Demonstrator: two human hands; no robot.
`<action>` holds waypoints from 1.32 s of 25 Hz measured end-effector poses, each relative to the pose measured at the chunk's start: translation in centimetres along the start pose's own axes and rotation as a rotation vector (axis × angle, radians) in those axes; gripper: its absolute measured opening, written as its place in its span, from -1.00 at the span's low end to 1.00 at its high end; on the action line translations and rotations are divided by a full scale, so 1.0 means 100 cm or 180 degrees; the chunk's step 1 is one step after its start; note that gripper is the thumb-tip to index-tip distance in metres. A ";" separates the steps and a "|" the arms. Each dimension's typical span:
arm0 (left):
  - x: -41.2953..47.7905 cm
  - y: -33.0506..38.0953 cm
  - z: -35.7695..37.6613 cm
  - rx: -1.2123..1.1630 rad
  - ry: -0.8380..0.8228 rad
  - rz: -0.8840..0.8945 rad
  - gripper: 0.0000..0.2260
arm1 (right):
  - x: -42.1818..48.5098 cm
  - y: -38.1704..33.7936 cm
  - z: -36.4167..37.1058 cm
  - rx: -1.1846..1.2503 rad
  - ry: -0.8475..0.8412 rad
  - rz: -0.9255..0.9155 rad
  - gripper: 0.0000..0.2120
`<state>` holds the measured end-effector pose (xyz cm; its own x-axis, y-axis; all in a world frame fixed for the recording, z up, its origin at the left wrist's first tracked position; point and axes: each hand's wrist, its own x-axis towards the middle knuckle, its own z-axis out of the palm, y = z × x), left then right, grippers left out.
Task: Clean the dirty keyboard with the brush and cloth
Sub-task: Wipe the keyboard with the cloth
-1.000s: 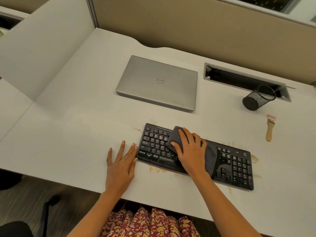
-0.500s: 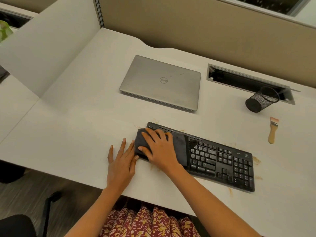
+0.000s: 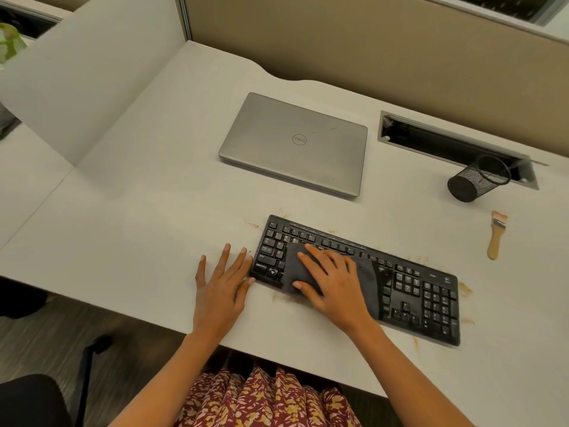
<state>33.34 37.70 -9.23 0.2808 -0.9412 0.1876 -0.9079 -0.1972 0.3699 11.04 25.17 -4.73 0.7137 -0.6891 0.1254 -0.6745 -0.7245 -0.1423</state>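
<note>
A black keyboard (image 3: 425,300) lies at an angle near the desk's front edge, with brown crumbs and smears around it. A dark grey cloth (image 3: 368,282) is spread over its left-middle keys. My right hand (image 3: 334,282) lies flat on the cloth with fingers stretched out, pressing it onto the keys. My left hand (image 3: 220,288) rests flat on the desk, fingertips touching the keyboard's left end. A small wooden-handled brush (image 3: 495,235) lies on the desk to the right, away from both hands.
A shut silver laptop (image 3: 295,143) sits behind the keyboard. A black mesh pen cup (image 3: 474,180) lies tipped on its side by an open cable slot (image 3: 446,143) at the back right. Partition walls close off the left and the back. The desk edge runs just below my hands.
My right hand slid the cloth from mid-keyboard to the left end, then back right a little, uncovering the leftmost keys. My left hand stayed put.
</note>
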 end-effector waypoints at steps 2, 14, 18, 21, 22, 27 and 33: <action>0.000 -0.001 0.001 -0.0057 0.0005 0.0004 -0.56 | -0.012 0.022 -0.006 -0.0070 0.0026 0.0196 -0.47; 0.001 -0.001 0.000 -0.0221 0.0063 -0.0005 -0.58 | 0.020 -0.014 0.006 -0.0223 0.0238 0.0869 -0.48; 0.001 0.001 0.000 -0.0230 0.0121 0.0016 -0.58 | 0.054 -0.033 0.016 -0.0286 0.0171 0.0688 -0.49; 0.001 0.001 -0.001 -0.0213 0.0132 0.0015 -0.58 | 0.074 -0.034 0.021 -0.0376 0.0206 0.0744 -0.49; 0.001 0.001 -0.001 -0.0196 0.0131 0.0010 -0.58 | 0.080 -0.034 0.022 -0.0376 0.0225 0.0798 -0.49; 0.001 0.001 0.000 -0.0204 0.0144 0.0015 -0.58 | 0.090 -0.036 0.021 -0.0257 0.0258 0.0714 -0.50; 0.001 0.000 -0.001 -0.0116 0.0129 0.0024 -0.58 | 0.039 -0.026 0.013 -0.0026 0.0029 -0.0442 -0.50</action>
<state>33.37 37.65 -9.16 0.2872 -0.9306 0.2269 -0.8983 -0.1795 0.4010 15.79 24.35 -5.12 0.7986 -0.5823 0.1523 -0.5708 -0.8130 -0.1149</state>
